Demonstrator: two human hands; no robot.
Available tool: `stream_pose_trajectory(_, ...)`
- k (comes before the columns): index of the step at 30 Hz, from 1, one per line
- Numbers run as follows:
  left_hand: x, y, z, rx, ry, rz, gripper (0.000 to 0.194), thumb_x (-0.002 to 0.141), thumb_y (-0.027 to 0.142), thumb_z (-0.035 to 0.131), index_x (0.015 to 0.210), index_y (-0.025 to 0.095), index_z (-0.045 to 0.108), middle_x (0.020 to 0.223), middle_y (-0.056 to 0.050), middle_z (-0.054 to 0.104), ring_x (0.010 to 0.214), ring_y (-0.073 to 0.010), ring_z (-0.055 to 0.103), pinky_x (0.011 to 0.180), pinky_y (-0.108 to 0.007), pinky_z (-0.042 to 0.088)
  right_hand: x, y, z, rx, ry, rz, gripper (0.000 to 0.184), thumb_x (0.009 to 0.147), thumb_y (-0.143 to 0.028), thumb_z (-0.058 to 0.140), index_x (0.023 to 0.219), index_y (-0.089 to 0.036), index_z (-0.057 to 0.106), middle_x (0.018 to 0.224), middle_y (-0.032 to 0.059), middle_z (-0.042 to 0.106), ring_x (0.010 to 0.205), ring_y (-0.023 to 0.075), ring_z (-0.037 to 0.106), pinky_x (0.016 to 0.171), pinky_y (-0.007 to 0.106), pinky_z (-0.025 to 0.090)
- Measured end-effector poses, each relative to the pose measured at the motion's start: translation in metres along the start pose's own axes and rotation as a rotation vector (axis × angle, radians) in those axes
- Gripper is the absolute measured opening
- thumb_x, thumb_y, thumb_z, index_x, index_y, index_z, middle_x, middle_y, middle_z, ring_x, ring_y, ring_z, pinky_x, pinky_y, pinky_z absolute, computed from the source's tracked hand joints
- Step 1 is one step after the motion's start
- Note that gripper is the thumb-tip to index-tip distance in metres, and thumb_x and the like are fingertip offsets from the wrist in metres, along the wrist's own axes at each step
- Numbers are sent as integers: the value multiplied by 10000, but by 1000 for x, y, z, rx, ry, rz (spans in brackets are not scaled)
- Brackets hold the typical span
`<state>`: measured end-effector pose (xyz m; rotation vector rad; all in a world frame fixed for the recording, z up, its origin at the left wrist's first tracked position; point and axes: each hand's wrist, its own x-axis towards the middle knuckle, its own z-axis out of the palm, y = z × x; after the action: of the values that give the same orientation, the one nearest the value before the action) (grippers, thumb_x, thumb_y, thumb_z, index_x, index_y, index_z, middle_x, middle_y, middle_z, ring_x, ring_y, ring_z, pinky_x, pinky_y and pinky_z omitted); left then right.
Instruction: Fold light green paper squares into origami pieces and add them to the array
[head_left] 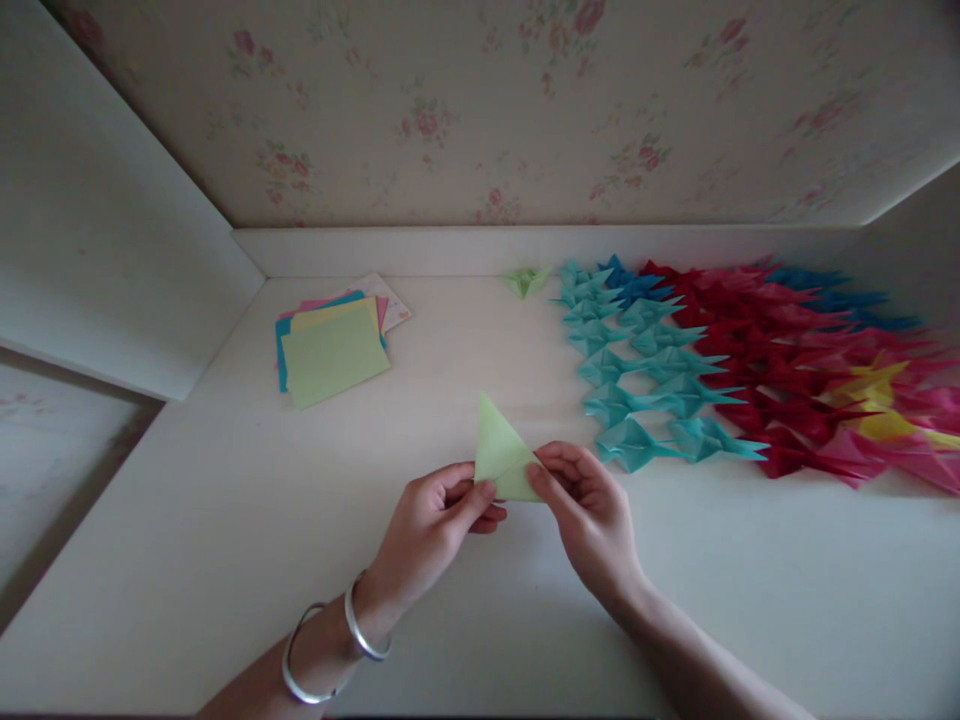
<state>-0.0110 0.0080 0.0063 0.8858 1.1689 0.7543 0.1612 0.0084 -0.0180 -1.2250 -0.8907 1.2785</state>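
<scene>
A pale green folded paper (499, 452), roughly triangular and faintly creased across its near part, points its sharp tip away from the person; its longest edge slants back rightward. It's right of and nearer than the stack of coloured sheets (337, 352), pinched between thumb and fingers by both left hand (442, 508) and right hand (589, 498). Far to the stack's right lie colourful folded pieces (750, 365) in rows.

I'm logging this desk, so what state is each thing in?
Green paper: folded into a triangle
Left hand: pinching the paper's left side
Right hand: pinching the paper's right side
Paper stack: loosely fanned
Lone green piece: folded, set apart
Teal pieces: folded, in two columns
Red pieces: folded, crowded together
Pink pieces: folded
Yellow pieces: folded
Blue pieces: folded
Bangles: both worn
</scene>
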Motion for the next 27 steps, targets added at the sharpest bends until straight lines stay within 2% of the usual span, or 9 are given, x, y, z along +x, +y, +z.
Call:
stream_pose_trajectory(9, -2, 0, 1, -44, -40, 8, 269, 887, 378, 666, 1049, 165, 695, 921, -56, 736, 843, -178, 704, 791, -280, 580, 2, -4, 1, -49, 23, 34, 192, 777, -343, 773, 868, -210, 667, 797, 31, 729, 739, 178, 666, 650, 258, 525)
stream_pose_trajectory(15, -4, 2, 1, -64, -89, 19, 276, 850, 292, 722, 1080, 150, 665, 922, -52, 719, 800, -139, 665, 734, -225, 549, 2, -3, 0, -40, 16, 36, 187, 780, -338, 768, 873, -212, 667, 795, 31, 734, 733, 175, 669, 644, 259, 525)
stream_pose_trajectory(27, -1, -4, 0, 43, -49, -4, 247, 892, 370, 658, 962, 138, 706, 842, -70, 746, 765, -187, 716, 706, -277, 578, 3, -3, 1, -91, 41, 4, 197, 783, -352, 772, 856, -202, 668, 775, 35, 719, 714, 176, 657, 623, 257, 521)
